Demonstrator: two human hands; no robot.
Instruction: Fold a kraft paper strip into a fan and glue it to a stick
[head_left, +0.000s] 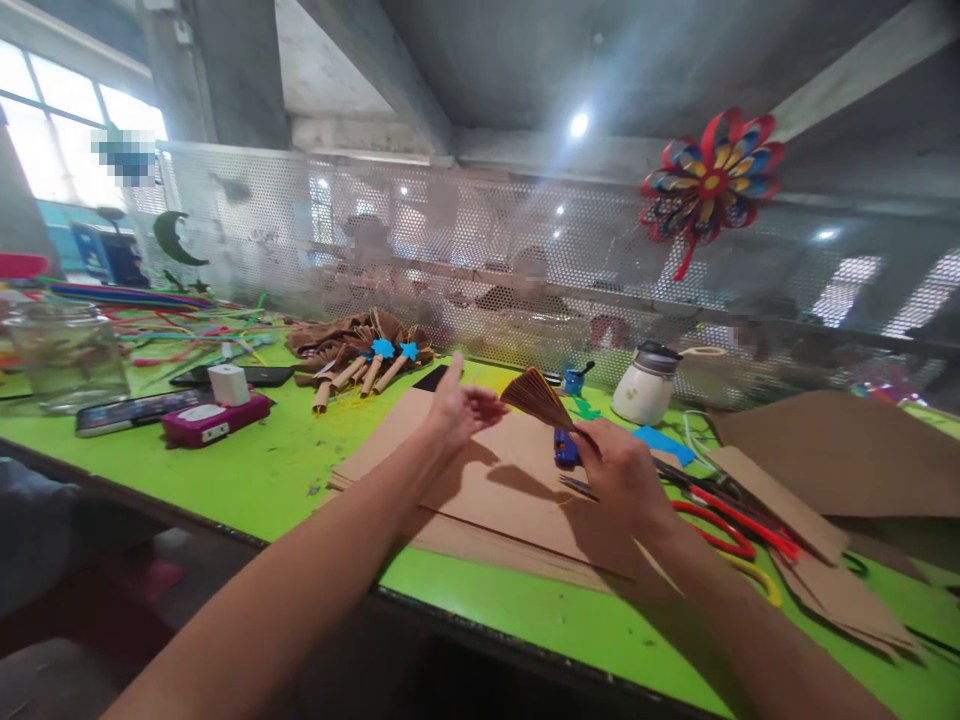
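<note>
My right hand (624, 468) is closed on the narrow end of a brown pleated paper fan (536, 396), held tilted with its wide end up and to the left. Beside the wide end, my left hand (459, 408) is open, thumb up and fingers apart, with nothing in it. Below both hands lies a stack of brown paper sheets (517, 505). A small blue object (566, 447), partly hidden by my right hand, rests on the sheets next to a pointed metal tip (577, 486).
Several brown pleated pieces with rolled handles and blue cut-outs (367, 365) lie behind. Left are a phone (142, 408), a magenta box (217, 418) and a glass jar (67, 355). Right are a white jug (645, 385), red-handled scissors (720, 525) and brown paper (840, 450). A perforated screen (450, 250) borders the green table.
</note>
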